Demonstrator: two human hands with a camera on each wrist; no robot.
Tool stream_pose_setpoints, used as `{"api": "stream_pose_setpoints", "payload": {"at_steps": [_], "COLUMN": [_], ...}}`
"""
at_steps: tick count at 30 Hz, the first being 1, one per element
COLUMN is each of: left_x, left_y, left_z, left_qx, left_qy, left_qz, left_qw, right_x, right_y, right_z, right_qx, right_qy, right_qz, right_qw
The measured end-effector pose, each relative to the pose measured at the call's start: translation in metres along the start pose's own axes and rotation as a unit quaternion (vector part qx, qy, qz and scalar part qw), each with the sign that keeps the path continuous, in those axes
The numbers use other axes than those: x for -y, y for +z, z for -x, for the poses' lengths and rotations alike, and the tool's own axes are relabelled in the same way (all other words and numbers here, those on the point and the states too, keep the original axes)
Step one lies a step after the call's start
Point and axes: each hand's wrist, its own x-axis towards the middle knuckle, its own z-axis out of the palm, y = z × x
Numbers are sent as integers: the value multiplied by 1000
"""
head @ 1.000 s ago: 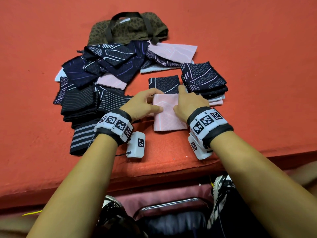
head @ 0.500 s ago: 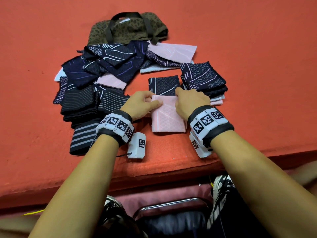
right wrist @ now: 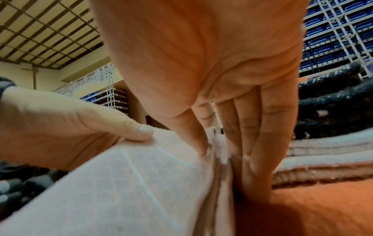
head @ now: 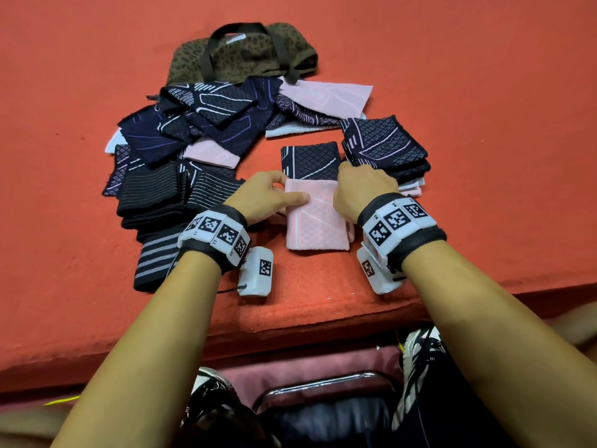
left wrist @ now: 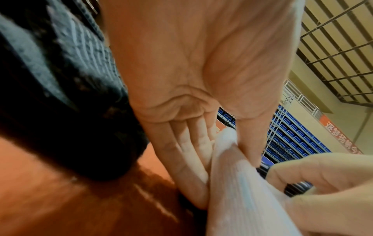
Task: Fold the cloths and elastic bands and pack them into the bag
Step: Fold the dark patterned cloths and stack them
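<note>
A folded pink cloth lies near the table's front edge. My left hand holds its left far corner, thumb on top and fingers along the side. My right hand pinches its right far corner, thumb on top and fingers down the edge. A folded dark cloth lies just beyond it. The olive leopard-print bag lies flat at the back. In the wrist views the pink cloth fills the foreground.
A loose heap of dark and pink cloths spreads left of centre. Striped dark bands are stacked at the left. A neat stack of folded cloths sits right of my right hand. The orange table is bare to the right.
Both hands have shifted slightly along the pink cloth's far end, and the cloth lies a little squarer. Nothing else has moved.
</note>
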Motion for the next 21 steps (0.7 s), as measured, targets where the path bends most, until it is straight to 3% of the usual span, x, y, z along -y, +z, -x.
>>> {"api": "stream_pose_setpoints", "payload": {"at_steps": [10, 15, 21], "left_x": [0, 0, 2], "left_y": [-3, -6, -5], "left_z": [-3, -8, -17], "left_qx": [27, -47, -127], "left_qy": [-1, 31, 55], "left_qz": [16, 34, 32], "left_qw": [1000, 998, 990], "right_x": [-1, 1, 5], "right_y": [-11, -13, 3], "right_z": [-4, -4, -4], "right_qx": [-64, -105, -65], "right_qy": [9, -35, -52], "right_qz": [-46, -90, -132], "right_qw": [997, 990, 988]}}
